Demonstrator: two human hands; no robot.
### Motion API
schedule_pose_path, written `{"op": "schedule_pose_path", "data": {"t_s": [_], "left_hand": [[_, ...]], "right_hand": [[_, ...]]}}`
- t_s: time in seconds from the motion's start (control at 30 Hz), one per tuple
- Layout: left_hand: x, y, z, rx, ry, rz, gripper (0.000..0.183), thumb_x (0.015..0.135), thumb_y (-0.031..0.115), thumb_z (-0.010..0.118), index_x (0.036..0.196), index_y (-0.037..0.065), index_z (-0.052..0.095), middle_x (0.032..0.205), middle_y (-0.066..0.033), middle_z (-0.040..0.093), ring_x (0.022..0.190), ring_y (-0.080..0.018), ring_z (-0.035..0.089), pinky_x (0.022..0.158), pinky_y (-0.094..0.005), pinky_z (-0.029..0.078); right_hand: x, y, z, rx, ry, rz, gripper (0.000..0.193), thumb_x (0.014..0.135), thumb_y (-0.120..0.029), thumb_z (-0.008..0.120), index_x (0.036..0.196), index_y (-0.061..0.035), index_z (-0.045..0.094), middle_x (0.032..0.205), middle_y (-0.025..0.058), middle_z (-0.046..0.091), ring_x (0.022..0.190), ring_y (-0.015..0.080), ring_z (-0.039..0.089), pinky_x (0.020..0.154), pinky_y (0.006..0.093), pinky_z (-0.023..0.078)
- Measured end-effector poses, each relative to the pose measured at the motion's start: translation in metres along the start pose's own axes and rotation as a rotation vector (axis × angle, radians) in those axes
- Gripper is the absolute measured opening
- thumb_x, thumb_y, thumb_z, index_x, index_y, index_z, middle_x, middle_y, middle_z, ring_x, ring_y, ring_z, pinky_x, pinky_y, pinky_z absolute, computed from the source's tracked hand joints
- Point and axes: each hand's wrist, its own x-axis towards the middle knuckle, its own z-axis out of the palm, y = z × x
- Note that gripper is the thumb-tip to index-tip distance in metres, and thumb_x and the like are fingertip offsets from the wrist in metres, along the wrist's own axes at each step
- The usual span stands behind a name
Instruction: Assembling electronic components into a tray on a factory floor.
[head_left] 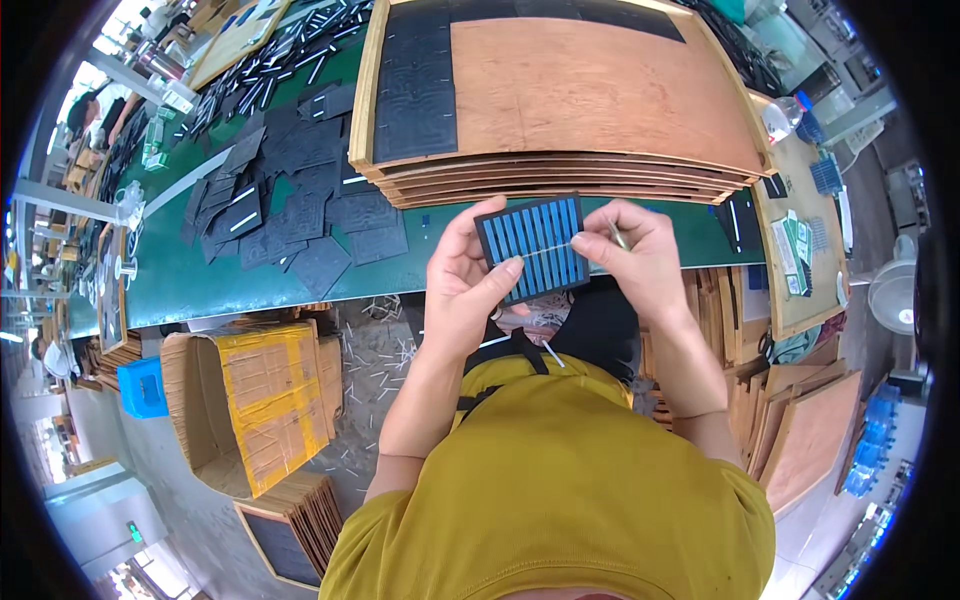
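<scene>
probably a factory workshop: green workbench [165,290], stacked wooden trays [600,100], black panels [305,212]

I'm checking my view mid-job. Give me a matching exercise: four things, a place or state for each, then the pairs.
1. Panel
2. Carton
3. Black sheets
4. Trays

A. Heaped loosely on the green table
B. Wooden, stacked one on another
C. Between the left hand and right hand
D. Open, with yellow tape on its side

Pairs: 1-C, 2-D, 3-A, 4-B

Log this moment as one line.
left hand: holding panel | right hand: touching panel, gripping thin tool | black sheets: piled on table | wooden trays: stacked
</scene>
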Motion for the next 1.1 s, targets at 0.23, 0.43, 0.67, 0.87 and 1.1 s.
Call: {"op": "schedule_pose_path", "data": {"t_s": [0.23,0.43,0.67,0.87,1.1], "left_hand": [[-0.001,0.005,0.002,-0.061,0.176,0.024,0.048,0.079,-0.003,0.062,0.123,0.002,0.042,0.100,-0.0108,0.059,0.079,-0.0121,0.060,0.052,-0.0219,0.056],[0.002,-0.008,-0.023,-0.014,0.291,0.034,0.010,0.077,-0.002,0.068,0.078,0.001,0.059,0.074,-0.0019,0.061,0.062,-0.0046,0.054,0.059,-0.0180,0.044],[0.005,0.032,-0.034,0.584,-0.133,0.164,0.010,0.070,0.001,0.074,0.075,0.000,0.065,0.077,-0.0065,0.067,0.068,-0.0113,0.063,0.062,-0.0228,0.049],[0.010,0.059,-0.060,0.753,-0.288,0.155,0.022,0.066,0.010,0.078,0.082,0.000,0.067,0.079,-0.0073,0.068,0.071,-0.0141,0.064,0.063,-0.0247,0.050],[0.027,0.075,-0.205,1.815,0.666,0.288,0.048,0.063,0.032,0.078,0.096,0.004,0.059,0.097,-0.0154,0.062,0.091,-0.0299,0.058,0.076,-0.0394,0.045]], "right_hand": [[0.005,0.001,0.016,0.215,0.018,0.052,0.014,0.079,-0.011,0.068,0.073,-0.0038,0.059,0.063,-0.0068,0.049,0.057,0.0018,0.038,0.052,0.0187,0.028],[0.010,-0.007,0.021,-0.047,-0.032,-0.065,0.017,0.073,-0.004,0.067,0.064,-0.0053,0.052,0.062,-0.0049,0.045,0.058,0.0042,0.037,0.052,0.0210,0.029],[0.041,-0.013,-0.007,0.202,-0.720,0.464,0.042,0.061,-0.029,0.069,0.088,0.0010,0.059,0.081,0.0050,0.062,0.069,0.0080,0.054,0.062,0.0186,0.041],[0.059,-0.043,0.003,-0.027,-1.018,0.477,0.052,0.061,-0.025,0.078,0.101,-0.0038,0.053,0.107,0.0066,0.055,0.102,0.0124,0.051,0.081,0.0235,0.040],[0.159,-0.071,-0.024,-0.433,-0.349,-0.251,0.046,0.065,-0.021,0.076,0.098,-0.0041,0.050,0.107,0.0048,0.051,0.102,0.0136,0.045,0.091,0.0289,0.036]]}}
